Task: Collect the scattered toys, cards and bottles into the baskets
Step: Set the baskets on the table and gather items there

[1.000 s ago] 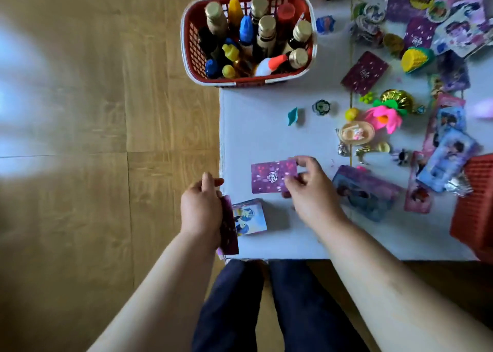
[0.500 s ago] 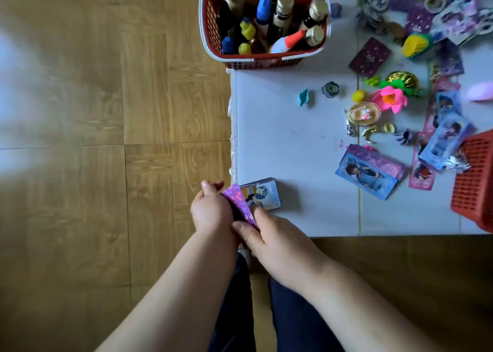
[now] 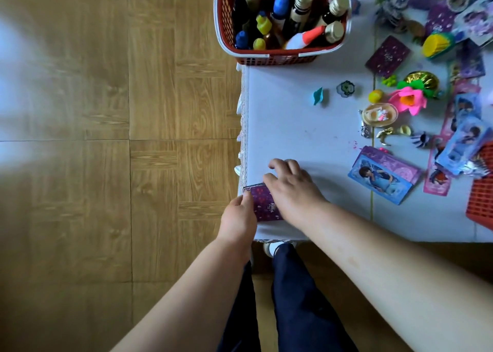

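Purple cards (image 3: 264, 205): a small stack, patterned backs up, at the near left corner of the table, slightly tilted, its left edge past the table's lace border.
Left hand (image 3: 238, 216): comes in from the table's left side. Its grip pinches the stack's left edge, thumb on top of the cards. The other fingers are hidden beneath.
Right hand (image 3: 291, 189): lies over the right half of the stack, palm down. The thumb touches the far corner and the fingers are bent, their tips on the table just beyond the cards. I cannot tell whether this grip has closed on a card.
Table (image 3: 293, 130): white cloth, bare between the hands and the far basket.
Red basket (image 3: 277, 60): at the far left corner, overhanging the edge, with a white rim.
Bottles (image 3: 301, 7): packed in that basket, most upright. They have gold, blue, yellow and red caps, and one white bottle with an orange tip is leaning.
Blue card pack (image 3: 381, 178): right of the hands and well apart from them, lying on a purple one.
Small toys: a teal piece (image 3: 318, 96) and a round badge (image 3: 345, 88) lie side by side in the middle. Further right are a yellow ball (image 3: 375, 95), a gold oval dish (image 3: 380, 114) and a pink flower (image 3: 408, 101).
Loose cards: a purple card (image 3: 387, 56) lies near the basket. More picture cards overlap along the right side.
Second basket (image 3: 481, 194): red mesh, cut off by the right edge.
Floor (image 3: 133, 138): wood-patterned tiles left of the table.
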The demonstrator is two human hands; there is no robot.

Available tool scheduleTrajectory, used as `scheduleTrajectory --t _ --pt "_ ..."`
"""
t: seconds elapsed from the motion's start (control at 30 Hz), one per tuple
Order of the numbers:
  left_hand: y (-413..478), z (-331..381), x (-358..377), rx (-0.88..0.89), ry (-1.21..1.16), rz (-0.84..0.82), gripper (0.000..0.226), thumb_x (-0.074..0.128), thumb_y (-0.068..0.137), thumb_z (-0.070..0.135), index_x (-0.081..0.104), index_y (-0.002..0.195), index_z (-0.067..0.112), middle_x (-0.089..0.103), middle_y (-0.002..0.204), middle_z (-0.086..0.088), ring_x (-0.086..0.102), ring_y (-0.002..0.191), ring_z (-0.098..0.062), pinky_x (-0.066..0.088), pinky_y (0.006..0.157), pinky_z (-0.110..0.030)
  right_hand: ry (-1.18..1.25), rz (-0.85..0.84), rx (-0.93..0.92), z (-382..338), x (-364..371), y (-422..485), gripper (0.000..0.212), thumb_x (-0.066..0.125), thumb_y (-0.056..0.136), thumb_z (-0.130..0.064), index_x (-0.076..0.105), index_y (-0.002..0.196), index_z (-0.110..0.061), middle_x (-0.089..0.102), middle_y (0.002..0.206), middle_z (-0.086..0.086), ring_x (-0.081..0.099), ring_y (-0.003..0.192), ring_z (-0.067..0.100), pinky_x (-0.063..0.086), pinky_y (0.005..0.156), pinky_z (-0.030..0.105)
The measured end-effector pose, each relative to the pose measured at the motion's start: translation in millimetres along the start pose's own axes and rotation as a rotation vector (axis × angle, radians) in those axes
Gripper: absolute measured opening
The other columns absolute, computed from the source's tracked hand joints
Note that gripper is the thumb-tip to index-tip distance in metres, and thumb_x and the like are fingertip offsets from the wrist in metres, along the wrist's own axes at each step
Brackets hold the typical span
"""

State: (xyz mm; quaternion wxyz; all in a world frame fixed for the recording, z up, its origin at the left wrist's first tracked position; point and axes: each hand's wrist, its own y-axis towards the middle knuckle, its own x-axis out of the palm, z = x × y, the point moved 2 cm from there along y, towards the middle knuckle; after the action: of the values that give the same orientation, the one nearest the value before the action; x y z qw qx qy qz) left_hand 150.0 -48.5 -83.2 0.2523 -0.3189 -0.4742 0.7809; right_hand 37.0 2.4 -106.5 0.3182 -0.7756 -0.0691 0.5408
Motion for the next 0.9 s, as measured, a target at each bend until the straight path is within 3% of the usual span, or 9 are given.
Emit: scheduleTrajectory --t 0.07,0.2,0.33,0.43,0.53,0.6,0.73,0.83,0.9 --pt "1.0 -2.7 0.3 0.017 0.001 0.006 0.039 0.034 0.103 0.033 0.061 0.110 0.006 0.050 0.071 0.006 0.044 0.066 -0.010 0.036 0.069 -0.030 0.016 -0.035 0.004 0.0 4.0 3.1 0.045 0.052 0.079 -0.002 0.043 0.123 -0.007 0.035 0.133 0.012 0.039 0.114 0.033 0.039 0.090 0.036" --pt "-8.7 -2.8 -1.0 0.066 -0.066 -0.035 0.032 0.038 0.103 0.030 0.059 0.123 0.018 0.063 0.107 0.008 0.055 0.095 -0.008 0.037 0.085 -0.025 0.186 -0.152 0.066 1.7 8.7 0.7 0.040 0.059 0.085 -0.010 0.038 0.119 -0.012 0.052 0.114 0.009 0.045 0.110 0.028 0.039 0.076 0.033" --pt "-15.1 9.0 0.1 0.230 -0.136 -0.039 0.040 0.043 0.102 0.035 0.047 0.141 0.023 0.053 0.135 0.012 0.044 0.128 -0.004 0.032 0.103 -0.021 0.214 0.028 0.151 8.9 6.7 -17.5 0.030 0.057 0.090 -0.022 0.047 0.118 -0.018 0.046 0.117 0.005 0.042 0.112 0.027 0.043 0.087 0.038" --pt "-9.7 17.9 11.6 0.219 -0.080 -0.090 0.058 0.051 0.095 0.050 0.034 0.148 0.032 0.042 0.148 0.009 0.041 0.132 -0.008 0.029 0.111 -0.029 0.282 0.037 0.357 22.9 8.5 -22.3 0.031 0.057 0.090 -0.021 0.047 0.119 -0.016 0.046 0.119 0.009 0.041 0.114 0.030 0.040 0.090 0.039" --pt "-10.3 27.3 23.3 0.178 -0.037 -0.147 0.086 0.062 0.074 0.066 0.026 0.148 0.042 0.041 0.144 0.010 0.046 0.117 -0.007 0.031 0.111 -0.037 0.522 0.000 0.451 20.7 8.8 -18.9 0.027 0.056 0.091 -0.032 0.050 0.111 -0.016 0.053 0.114 0.008 0.051 0.109 0.029 0.045 0.083 0.037" --pt "-13.0 36.9 30.2 0.191 -0.151 -0.205 0.094 0.073 0.065 0.063 0.027 0.146 0.046 0.046 0.143 0.009 0.049 0.122 -0.006 0.034 0.112 -0.036 0.658 0.069 0.432 13.1 -3.3 -24.3 0.026 0.055 0.091 -0.035 0.054 0.112 -0.020 0.057 0.108 -0.001 0.058 0.103 0.021 0.046 0.076 0.030" --pt "-26.0 58.8 39.6 0.265 -0.145 -0.243 0.045 0.079 0.070 0.046 0.055 0.108 0.044 0.068 0.110 0.003 0.066 0.103 -0.014 0.052 0.095 -0.039 0.881 0.121 0.310 5.6 -42.4 -50.4 0.030 0.062 0.087 -0.024 0.056 0.117 -0.024 0.058 0.098 -0.011 0.057 0.087 0.007 0.043 0.070 0.017" --pt "-40.0 77.6 50.0 0.256 -0.116 -0.243 0.031 0.071 0.084 0.036 0.055 0.110 0.028 0.066 0.100 -0.003 0.067 0.092 -0.021 0.055 0.077 -0.036 1.067 0.116 0.346 25.3 -66.1 -82.7 0.028 0.071 0.073 -0.035 0.057 0.098 -0.034 0.066 0.087 -0.013 0.063 0.077 -0.001 0.052 0.070 0.025" --pt "-51.8 88.4 58.6 0.154 -0.194 -0.309 0.033 0.067 0.088 0.036 0.054 0.112 0.019 0.063 0.096 -0.008 0.068 0.082 -0.026 0.058 0.071 -0.041 1.102 0.109 0.374 41.2 -80.7 -109.3 0.047 0.081 0.069 -0.037 0.052 0.106 -0.036 0.063 0.094 -0.015 0.059 0.081 -0.008 0.046 0.069 0.016"
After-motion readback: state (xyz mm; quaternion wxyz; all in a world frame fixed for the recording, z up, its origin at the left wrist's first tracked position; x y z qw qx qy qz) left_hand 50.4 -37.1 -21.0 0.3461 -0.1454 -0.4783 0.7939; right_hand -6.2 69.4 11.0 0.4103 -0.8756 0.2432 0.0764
